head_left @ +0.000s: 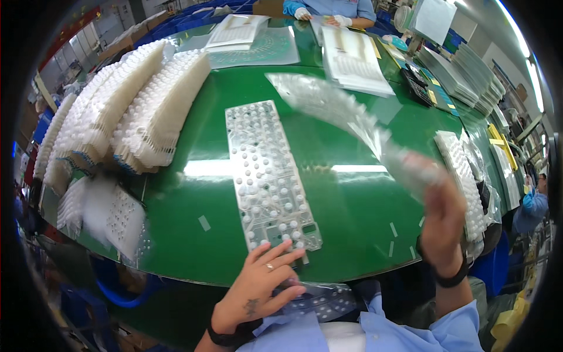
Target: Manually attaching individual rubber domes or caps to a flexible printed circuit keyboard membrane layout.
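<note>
At the far left of the green table (363,246), two long stacks (161,97) of white-domed sheets curve away side by side, and a blurred white sheet (97,208) sits below them near the rim. A short piece of clear tape (203,223) lies just left of the middle. Next comes the panel (264,170), flat on the table with its length running away from the person, clear and dotted with white domes. The left hand (267,281) is at its near end, fingers spread and loose, gripping nothing, the fingertips on or just over the edge. Beyond, pale papers (237,32) lie by the far rim, and a co-worker's gloved hands (322,17) are at another pile (355,58). Right of the panel, a clear strip (334,108), smeared by motion, slants over the table down to the right hand (443,217); that hand is blurred too, but its fingers are closed on the strip's near end. Just right of it stands a white-domed pile (460,176), near the rim.
</note>
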Demonstrator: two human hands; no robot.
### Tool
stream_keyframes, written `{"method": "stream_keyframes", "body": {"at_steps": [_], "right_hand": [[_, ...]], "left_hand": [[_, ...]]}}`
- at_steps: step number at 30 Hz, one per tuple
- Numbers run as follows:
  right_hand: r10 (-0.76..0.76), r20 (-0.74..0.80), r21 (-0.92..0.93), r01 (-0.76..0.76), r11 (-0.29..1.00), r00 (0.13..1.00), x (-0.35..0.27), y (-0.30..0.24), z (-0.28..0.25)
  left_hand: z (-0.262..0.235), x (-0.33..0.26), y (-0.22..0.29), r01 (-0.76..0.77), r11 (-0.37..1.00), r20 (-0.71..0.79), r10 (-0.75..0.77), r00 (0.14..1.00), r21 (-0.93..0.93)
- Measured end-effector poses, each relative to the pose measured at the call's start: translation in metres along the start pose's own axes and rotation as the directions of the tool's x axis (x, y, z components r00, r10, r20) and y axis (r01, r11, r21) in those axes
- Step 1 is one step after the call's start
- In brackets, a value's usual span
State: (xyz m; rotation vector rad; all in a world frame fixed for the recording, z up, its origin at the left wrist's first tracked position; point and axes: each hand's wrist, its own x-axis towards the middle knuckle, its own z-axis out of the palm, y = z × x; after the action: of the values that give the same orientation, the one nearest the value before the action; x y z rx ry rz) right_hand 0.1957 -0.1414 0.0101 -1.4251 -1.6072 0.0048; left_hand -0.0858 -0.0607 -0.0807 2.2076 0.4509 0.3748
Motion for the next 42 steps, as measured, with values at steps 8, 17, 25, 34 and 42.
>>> {"method": "stream_keyframes", "body": {"at_steps": [8,17,25,34,42], "right_hand": [[0.129,0.501,-0.059,-0.115,0.992,0.856,-0.070,0.000,0.052],[0.437,-0.358,0.492,-0.231,0.840,0.825,-0.036,0.027,-0.031],[0.339,0.410,-0.426,-0.151,0.892,0.847,-0.122,0.037,-0.008],[0.333,0.263,-0.038,-0.336,0.941,0.906,-0.130,0.034,-0.005],[0.323,0.292,0.135,-0.373,0.918,0.901,-0.119,-0.023,-0.002]], "left_hand": [[-0.016,-0.007,-0.004,0.097,0.992,0.026,-0.095,0.995,-0.084],[-0.031,0.006,0.024,0.027,0.995,-0.066,-0.033,0.997,-0.091],[0.011,0.043,0.007,-0.007,1.000,0.124,0.006,0.992,0.009],[0.004,0.042,0.044,-0.038,0.998,0.003,0.038,0.999,0.059],[0.067,0.053,0.064,0.092,0.980,-0.030,-0.098,0.995,-0.175]]}}
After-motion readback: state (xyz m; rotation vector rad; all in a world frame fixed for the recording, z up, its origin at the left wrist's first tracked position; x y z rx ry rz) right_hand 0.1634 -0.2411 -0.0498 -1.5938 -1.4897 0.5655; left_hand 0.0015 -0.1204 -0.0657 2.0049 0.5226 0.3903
